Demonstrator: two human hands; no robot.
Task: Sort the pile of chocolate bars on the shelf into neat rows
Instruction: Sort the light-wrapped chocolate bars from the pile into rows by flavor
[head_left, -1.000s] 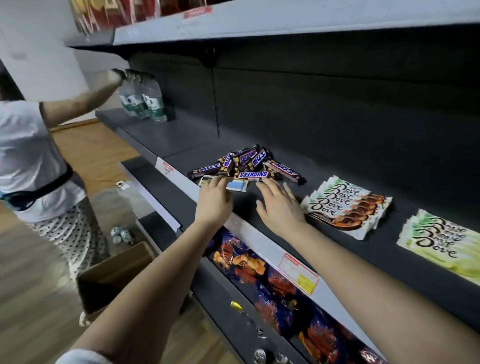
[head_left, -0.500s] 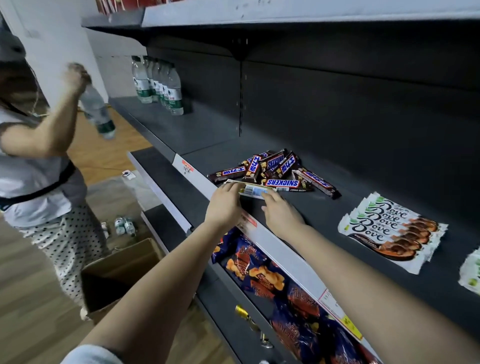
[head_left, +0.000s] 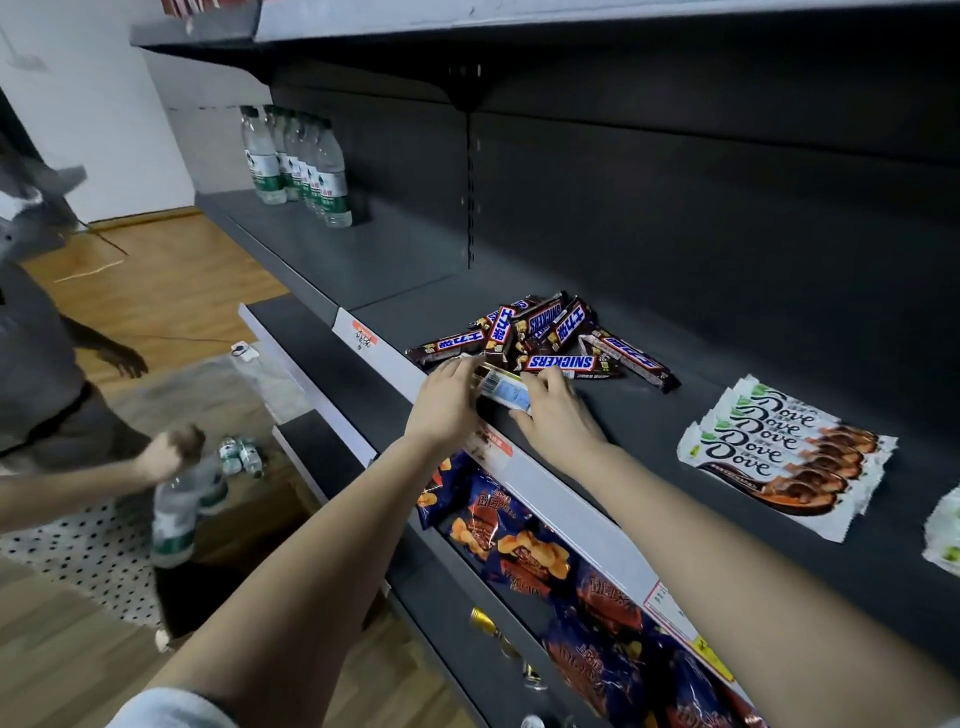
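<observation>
Snickers pile (head_left: 540, 338) sits mid-shelf, near the front edge, with bars crossed and overlapping at all angles. The front bar reads "SNICKERS" upside down from this view; several others carry blue Chinese lettering on brown wrappers. One held bar (head_left: 503, 391) is out of the pile just in front of it, turned to its pale blue and white panel, print too small to read.

Both forearms reach in from below and converge on that bar. The left hand (head_left: 447, 402) grips its left end, fingers bent over the top and thumb hidden. The right hand (head_left: 558, 421) pinches the right end, fingers low and nearly flat, palm resting on the shelf (head_left: 395, 270).

Dove bars (head_left: 779, 447) lie right of the pile, well apart from it, in a neat overlapped row with "Dove" legible on each white-green wrapper. Water bottles (head_left: 296, 161) with green-white labels stand far left at the back, text unreadable. The price strip (head_left: 561, 499) runs along the front edge directly under the wrists; its red-white tag (head_left: 363, 336) has handwriting that can't be read.

Bare dark shelf lies open between bottles and pile, and between pile and Dove row. Blue snack bags (head_left: 519, 551) fill the lower shelf. Another person (head_left: 47, 364) at left holds a bottle (head_left: 176, 519), blurred.
</observation>
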